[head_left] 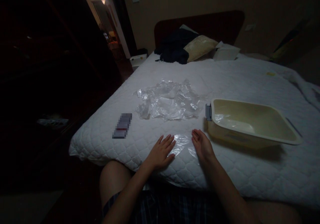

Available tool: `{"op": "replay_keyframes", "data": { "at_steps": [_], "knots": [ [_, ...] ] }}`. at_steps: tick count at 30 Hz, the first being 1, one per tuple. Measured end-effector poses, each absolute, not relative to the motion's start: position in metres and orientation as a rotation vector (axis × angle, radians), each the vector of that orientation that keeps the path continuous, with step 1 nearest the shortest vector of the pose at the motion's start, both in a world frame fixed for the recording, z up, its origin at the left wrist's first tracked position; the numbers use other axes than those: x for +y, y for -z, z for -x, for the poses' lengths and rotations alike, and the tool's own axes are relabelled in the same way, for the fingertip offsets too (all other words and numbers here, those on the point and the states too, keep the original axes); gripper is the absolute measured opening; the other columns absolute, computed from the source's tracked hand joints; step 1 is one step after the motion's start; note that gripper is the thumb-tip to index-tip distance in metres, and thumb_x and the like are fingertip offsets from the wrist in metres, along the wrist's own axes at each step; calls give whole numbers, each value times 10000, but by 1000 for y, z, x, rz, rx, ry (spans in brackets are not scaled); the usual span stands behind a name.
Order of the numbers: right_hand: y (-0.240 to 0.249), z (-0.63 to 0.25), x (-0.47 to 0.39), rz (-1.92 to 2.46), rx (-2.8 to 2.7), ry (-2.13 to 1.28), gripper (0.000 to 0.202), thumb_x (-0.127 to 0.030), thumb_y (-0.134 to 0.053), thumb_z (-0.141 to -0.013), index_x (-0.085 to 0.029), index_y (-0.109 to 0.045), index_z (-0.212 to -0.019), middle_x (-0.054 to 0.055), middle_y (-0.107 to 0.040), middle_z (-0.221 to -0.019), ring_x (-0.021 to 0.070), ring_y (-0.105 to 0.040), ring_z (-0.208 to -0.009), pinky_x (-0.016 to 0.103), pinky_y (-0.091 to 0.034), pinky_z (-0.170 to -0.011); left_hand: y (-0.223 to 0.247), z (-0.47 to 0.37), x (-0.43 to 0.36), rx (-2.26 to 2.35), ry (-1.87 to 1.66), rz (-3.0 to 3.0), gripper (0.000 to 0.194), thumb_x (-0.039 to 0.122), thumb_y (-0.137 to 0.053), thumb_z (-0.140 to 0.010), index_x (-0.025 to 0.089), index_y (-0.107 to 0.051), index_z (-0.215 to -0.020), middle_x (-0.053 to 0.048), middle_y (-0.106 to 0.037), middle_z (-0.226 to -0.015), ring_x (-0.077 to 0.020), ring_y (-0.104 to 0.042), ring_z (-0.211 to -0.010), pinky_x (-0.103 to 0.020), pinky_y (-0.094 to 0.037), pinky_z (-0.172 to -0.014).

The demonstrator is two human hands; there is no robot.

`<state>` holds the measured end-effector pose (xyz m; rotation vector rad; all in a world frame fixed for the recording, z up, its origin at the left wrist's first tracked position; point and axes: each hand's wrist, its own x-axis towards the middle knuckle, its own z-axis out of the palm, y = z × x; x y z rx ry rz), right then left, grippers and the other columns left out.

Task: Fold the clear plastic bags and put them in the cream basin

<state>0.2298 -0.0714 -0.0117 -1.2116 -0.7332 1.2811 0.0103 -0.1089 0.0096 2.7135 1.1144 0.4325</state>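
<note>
A small clear plastic bag (182,143) lies flat on the white quilted bed, between my two hands. My left hand (160,153) rests palm down at its left edge, fingers spread, the tips touching the plastic. On the other side, my right hand (203,147) stands turned on its side with fingers stretched out, at the bag's right edge. No object shows in either hand. Just beyond them lies a loose pile of crumpled clear plastic bags (170,100).
To the right stands an open, yellowish plastic bin (252,139) with a grey latch (208,112). A blurred-out dark flat object (122,126) lies left of my hands. Dark clothing (176,45), a beige pillow (201,47) and a white box (227,52) are at the headboard.
</note>
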Motion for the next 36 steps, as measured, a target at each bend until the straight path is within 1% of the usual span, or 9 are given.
{"op": "replay_keyframes", "data": {
  "at_steps": [6, 11, 15, 20, 22, 24, 27, 32, 36],
  "knots": [
    [20, -245, -69, 1211, -799, -1226, 289, -488, -418, -771, -262, -595, -807, 59, -655, -934, 202, -586, -971, 356, -501, -783, -4, -5, -107, 1121, -563, -2628, 529, 362, -411, -844, 200, -278, -1329, -110, -259, -1407, -238, -165, -1311, -493, -192, -1038],
    [6, -237, -76, 1157, -716, -1174, 241, -451, -478, -750, -259, -591, -844, 49, -637, -987, 197, -583, -971, 345, -505, -780, 2, -6, -106, 1320, -950, -2268, 363, 251, -420, -847, 196, -444, -1205, -102, -444, -1287, -210, -352, -1225, -447, -322, -995],
    [-21, -241, -80, 1206, -705, -1148, 251, -368, -622, -661, -260, -606, -887, 28, -625, -1010, 195, -597, -919, 317, -513, -740, 7, -9, -100, 1432, -1130, -1922, 342, 244, -485, -809, 192, -484, -1147, -93, -505, -1178, -190, -473, -1102, -396, -376, -958],
    [-31, -271, -72, 1460, -1048, -1071, 307, -395, -645, -628, -203, -633, -868, 54, -644, -748, 193, -605, -642, 310, -490, -539, 5, -5, -90, 1414, -1062, -1831, 510, 249, -633, -689, 181, -467, -1166, -91, -521, -1121, -207, -506, -1043, -395, -396, -925],
    [-22, -279, -67, 1486, -1199, -1061, 329, -388, -673, -600, -200, -641, -868, 61, -649, -760, 207, -610, -680, 329, -490, -592, 0, -5, -87, 1409, -992, -1907, 567, 243, -672, -645, 196, -470, -1173, -84, -521, -1121, -225, -483, -1058, -417, -380, -933],
    [-10, -282, -63, 1464, -1295, -1029, 352, -372, -699, -569, -202, -641, -872, 71, -653, -843, 226, -609, -791, 351, -484, -686, -3, -6, -84, 1407, -945, -1936, 548, 220, -671, -641, 206, -488, -1157, -72, -536, -1093, -228, -480, -1044, -424, -376, -927],
    [5, -279, -62, 1458, -1342, -955, 369, -364, -695, -575, -200, -630, -899, 78, -644, -917, 230, -594, -862, 376, -465, -752, -2, -9, -77, 1388, -967, -1780, 515, 168, -643, -656, 201, -487, -1146, -64, -550, -1051, -193, -522, -967, -378, -411, -881],
    [11, -277, -64, 1503, -1502, -851, 282, -347, -663, -592, -180, -635, -817, 61, -629, -817, 206, -588, -765, 334, -463, -681, 4, -12, -61, 1297, -969, -1487, 555, 123, -677, -592, 189, -484, -1108, -12, -556, -854, -111, -544, -750, -260, -457, -719],
    [8, -278, -65, 1522, -1544, -847, 209, -369, -606, -645, -182, -589, -738, 15, -595, -700, 167, -553, -638, 284, -440, -593, -5, -10, -55, 1260, -925, -1300, 597, 133, -719, -521, 187, -498, -1073, -5, -526, -840, -79, -509, -652, -225, -443, -611]
  ]
}}
